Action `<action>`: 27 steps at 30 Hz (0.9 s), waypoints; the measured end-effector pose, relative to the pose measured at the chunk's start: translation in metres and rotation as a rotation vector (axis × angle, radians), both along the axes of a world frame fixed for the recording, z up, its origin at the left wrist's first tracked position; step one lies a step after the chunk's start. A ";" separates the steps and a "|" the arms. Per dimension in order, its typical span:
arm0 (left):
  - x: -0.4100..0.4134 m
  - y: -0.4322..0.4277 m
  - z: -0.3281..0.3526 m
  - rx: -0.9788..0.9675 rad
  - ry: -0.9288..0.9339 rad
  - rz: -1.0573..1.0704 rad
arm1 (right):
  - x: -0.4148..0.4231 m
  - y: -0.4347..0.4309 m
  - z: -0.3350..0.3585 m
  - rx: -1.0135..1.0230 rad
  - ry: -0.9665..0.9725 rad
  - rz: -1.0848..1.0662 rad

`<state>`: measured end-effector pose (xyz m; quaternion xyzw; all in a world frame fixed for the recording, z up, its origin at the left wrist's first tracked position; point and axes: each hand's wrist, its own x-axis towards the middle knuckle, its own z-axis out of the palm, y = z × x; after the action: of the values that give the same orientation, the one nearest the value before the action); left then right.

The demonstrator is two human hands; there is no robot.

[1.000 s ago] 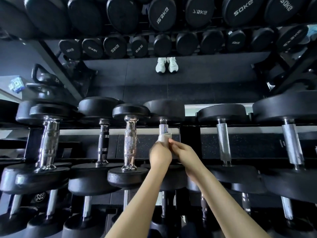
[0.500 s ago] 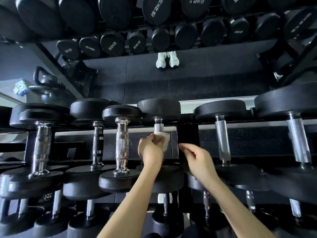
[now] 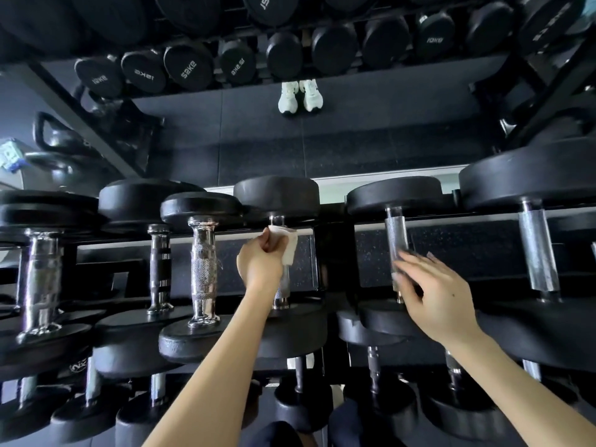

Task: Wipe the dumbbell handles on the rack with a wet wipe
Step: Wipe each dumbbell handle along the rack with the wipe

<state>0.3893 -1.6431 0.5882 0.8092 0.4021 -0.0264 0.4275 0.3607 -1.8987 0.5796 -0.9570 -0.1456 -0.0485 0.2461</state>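
Standing in a dark gym, the rack [image 3: 332,250] is holding six dumbbells [image 3: 200,208] in its middle row, with the left grip [image 3: 259,262] squeezing one wipe [image 3: 288,245] on the fourth handle [image 3: 283,291], right grip [image 3: 442,301] spread.

The middle dumbbell handle [image 3: 283,293] is largely covered by the wet wipe [image 3: 289,248] and the left hand [image 3: 259,267]. The fingertips of the right hand [image 3: 443,306] are blurred.
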 end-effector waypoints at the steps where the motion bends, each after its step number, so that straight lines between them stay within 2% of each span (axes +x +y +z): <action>1: -0.003 -0.001 -0.002 0.004 0.001 0.003 | -0.001 -0.001 0.000 0.030 -0.017 -0.033; 6: -0.003 -0.005 -0.006 -0.067 -0.033 0.114 | -0.002 -0.002 -0.003 0.052 -0.031 -0.071; 10: 0.015 -0.003 -0.003 -0.331 -0.130 0.323 | -0.002 0.000 -0.003 0.010 -0.058 -0.062; 12: 0.019 0.000 -0.008 -0.404 -0.159 0.346 | -0.003 0.000 -0.004 0.007 -0.078 -0.069; 17: 0.008 0.000 -0.015 -0.214 -0.145 0.122 | -0.002 0.001 -0.004 0.018 -0.130 -0.068; 22: -0.011 -0.001 -0.011 -0.075 0.009 0.023 | 0.000 0.001 -0.005 0.018 -0.153 -0.056; 25: -0.008 0.004 -0.009 -0.054 0.071 0.033 | 0.000 0.002 -0.003 0.013 -0.157 -0.059; 27: 0.008 0.008 -0.009 -0.130 0.047 0.107 | 0.000 0.002 -0.002 0.004 -0.167 -0.060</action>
<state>0.3973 -1.6347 0.5789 0.7561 0.4523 -0.0487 0.4705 0.3608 -1.8968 0.5777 -0.9531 -0.1367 -0.1360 0.2332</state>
